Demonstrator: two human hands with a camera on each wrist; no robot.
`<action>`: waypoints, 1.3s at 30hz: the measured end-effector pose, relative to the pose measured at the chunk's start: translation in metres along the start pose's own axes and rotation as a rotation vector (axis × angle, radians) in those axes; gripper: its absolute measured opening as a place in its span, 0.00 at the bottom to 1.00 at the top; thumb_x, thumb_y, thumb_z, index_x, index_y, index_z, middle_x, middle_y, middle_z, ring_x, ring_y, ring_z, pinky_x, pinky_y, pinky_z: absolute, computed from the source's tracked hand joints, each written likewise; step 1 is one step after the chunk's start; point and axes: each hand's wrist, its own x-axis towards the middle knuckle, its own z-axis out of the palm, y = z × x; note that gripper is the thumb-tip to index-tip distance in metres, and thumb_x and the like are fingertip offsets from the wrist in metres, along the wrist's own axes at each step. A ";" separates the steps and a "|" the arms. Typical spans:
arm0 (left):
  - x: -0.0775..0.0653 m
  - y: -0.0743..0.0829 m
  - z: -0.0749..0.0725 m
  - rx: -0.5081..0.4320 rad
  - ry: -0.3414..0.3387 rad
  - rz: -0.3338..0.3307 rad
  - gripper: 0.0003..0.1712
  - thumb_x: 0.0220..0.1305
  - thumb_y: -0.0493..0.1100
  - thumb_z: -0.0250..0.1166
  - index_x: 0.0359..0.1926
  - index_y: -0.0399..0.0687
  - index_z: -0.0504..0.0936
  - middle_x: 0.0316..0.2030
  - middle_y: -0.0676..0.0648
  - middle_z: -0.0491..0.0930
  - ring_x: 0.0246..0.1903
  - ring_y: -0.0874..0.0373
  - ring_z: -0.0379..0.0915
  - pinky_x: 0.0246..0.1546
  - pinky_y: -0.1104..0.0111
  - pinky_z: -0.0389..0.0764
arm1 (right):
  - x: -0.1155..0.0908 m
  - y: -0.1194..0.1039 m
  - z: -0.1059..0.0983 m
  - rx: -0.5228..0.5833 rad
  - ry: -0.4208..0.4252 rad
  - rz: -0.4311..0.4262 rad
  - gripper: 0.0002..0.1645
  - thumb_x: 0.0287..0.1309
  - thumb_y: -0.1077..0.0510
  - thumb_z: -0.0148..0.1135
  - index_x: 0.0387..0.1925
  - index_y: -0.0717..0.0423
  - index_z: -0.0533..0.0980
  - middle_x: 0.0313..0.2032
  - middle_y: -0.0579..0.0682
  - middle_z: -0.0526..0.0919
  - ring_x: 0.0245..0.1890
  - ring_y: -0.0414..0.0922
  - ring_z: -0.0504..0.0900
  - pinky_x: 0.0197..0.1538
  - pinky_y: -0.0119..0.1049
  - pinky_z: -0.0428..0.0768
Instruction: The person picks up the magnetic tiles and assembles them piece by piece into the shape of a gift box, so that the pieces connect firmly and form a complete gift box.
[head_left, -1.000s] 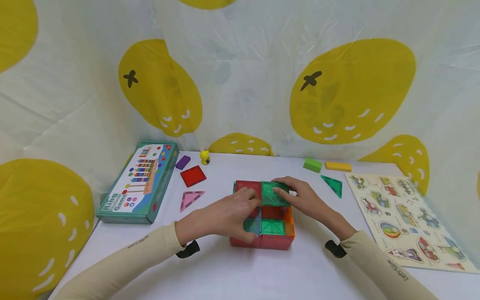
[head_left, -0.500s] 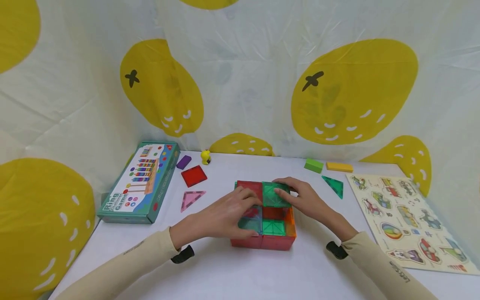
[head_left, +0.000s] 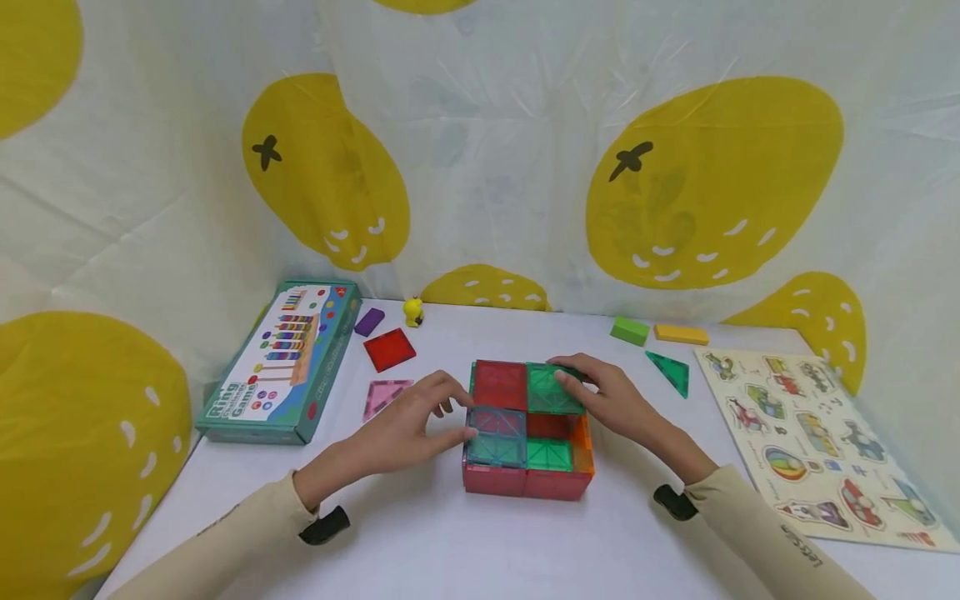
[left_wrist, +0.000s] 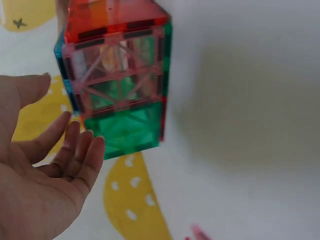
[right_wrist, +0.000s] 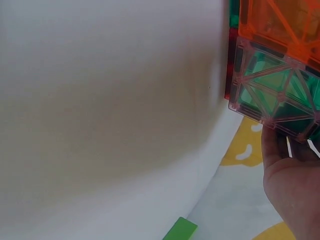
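Note:
A low box of translucent magnetic tiles (head_left: 495, 480) stands in the middle of the table. Its top carries a red tile (head_left: 501, 384) at back left, a green magnetic tile (head_left: 553, 389) at back right and a blue tile (head_left: 497, 437) at front left. The front right square is uncovered, showing a green tile (head_left: 550, 455) inside and an orange wall (head_left: 582, 443). My left hand (head_left: 408, 425) holds nothing, its thumb and fingers spread beside the box's left edge. My right hand (head_left: 603, 392) grips the back right green tile, thumb on top, fingers at its far edge.
To the left lie a pink triangle tile (head_left: 384, 397), a red square tile (head_left: 390, 349), a purple block (head_left: 369, 322), a yellow figurine (head_left: 413, 312) and a game box (head_left: 281, 367). To the right are a green triangle tile (head_left: 670, 372), green (head_left: 630, 330) and yellow blocks (head_left: 681, 334) and a picture board (head_left: 817, 450).
My left hand has drawn off the box's top to the left, baring the blue tile at the front left. The right hand has stayed on the green tile.

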 end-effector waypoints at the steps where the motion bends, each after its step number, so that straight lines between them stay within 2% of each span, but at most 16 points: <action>1: -0.001 -0.002 0.002 -0.036 0.016 -0.011 0.19 0.71 0.53 0.72 0.56 0.51 0.81 0.50 0.55 0.79 0.47 0.56 0.78 0.47 0.58 0.84 | 0.000 0.001 0.000 0.007 0.008 0.002 0.21 0.81 0.51 0.56 0.66 0.54 0.80 0.59 0.48 0.84 0.60 0.51 0.80 0.62 0.55 0.80; 5: -0.001 -0.009 0.010 -0.150 0.044 -0.096 0.14 0.73 0.50 0.71 0.50 0.50 0.80 0.43 0.56 0.81 0.42 0.57 0.79 0.43 0.62 0.84 | -0.002 0.004 0.004 0.041 0.033 0.026 0.22 0.84 0.51 0.51 0.66 0.56 0.79 0.58 0.49 0.84 0.60 0.51 0.79 0.62 0.56 0.80; 11: 0.001 -0.012 0.019 -0.285 0.033 -0.246 0.13 0.74 0.51 0.69 0.45 0.48 0.79 0.37 0.51 0.81 0.38 0.54 0.79 0.37 0.65 0.83 | -0.002 0.005 0.009 0.079 0.058 0.061 0.25 0.85 0.49 0.47 0.69 0.57 0.77 0.64 0.53 0.82 0.66 0.54 0.76 0.65 0.59 0.76; 16: 0.002 -0.011 0.022 -0.429 0.004 -0.312 0.13 0.76 0.48 0.67 0.46 0.44 0.79 0.38 0.46 0.81 0.38 0.49 0.80 0.41 0.59 0.85 | -0.003 0.006 0.012 0.077 0.080 0.076 0.26 0.86 0.48 0.46 0.70 0.57 0.76 0.66 0.54 0.80 0.69 0.55 0.74 0.67 0.59 0.74; 20: 0.002 -0.011 0.023 -0.490 0.001 -0.349 0.12 0.76 0.48 0.67 0.47 0.43 0.80 0.39 0.45 0.81 0.39 0.49 0.81 0.46 0.54 0.85 | -0.003 0.006 0.014 0.086 0.086 0.079 0.26 0.86 0.48 0.46 0.70 0.57 0.76 0.67 0.54 0.79 0.69 0.55 0.74 0.68 0.59 0.73; 28: 0.001 -0.013 0.024 -0.507 0.014 -0.377 0.13 0.75 0.49 0.68 0.47 0.44 0.80 0.39 0.44 0.82 0.39 0.48 0.82 0.48 0.53 0.84 | -0.004 0.006 0.014 0.093 0.089 0.084 0.26 0.86 0.48 0.46 0.70 0.57 0.76 0.67 0.54 0.79 0.69 0.55 0.73 0.67 0.59 0.74; 34: 0.001 -0.018 0.022 -0.500 0.011 -0.341 0.14 0.75 0.49 0.68 0.47 0.43 0.80 0.40 0.42 0.83 0.39 0.46 0.83 0.47 0.54 0.84 | -0.004 0.006 0.014 0.088 0.094 0.092 0.26 0.86 0.48 0.45 0.70 0.55 0.77 0.67 0.54 0.79 0.69 0.55 0.73 0.67 0.58 0.74; 37: 0.000 -0.023 0.017 -0.472 0.033 -0.322 0.12 0.76 0.48 0.67 0.47 0.43 0.81 0.41 0.40 0.83 0.40 0.46 0.83 0.46 0.56 0.85 | -0.003 0.007 0.015 0.089 0.096 0.087 0.26 0.86 0.48 0.45 0.70 0.56 0.76 0.67 0.54 0.79 0.69 0.55 0.74 0.67 0.59 0.74; 39: 0.000 -0.027 0.011 -0.413 0.074 -0.314 0.10 0.77 0.46 0.66 0.47 0.44 0.82 0.42 0.41 0.84 0.40 0.47 0.82 0.45 0.59 0.85 | -0.002 0.007 0.015 0.092 0.097 0.082 0.26 0.86 0.49 0.45 0.70 0.56 0.76 0.67 0.54 0.79 0.69 0.56 0.74 0.66 0.59 0.74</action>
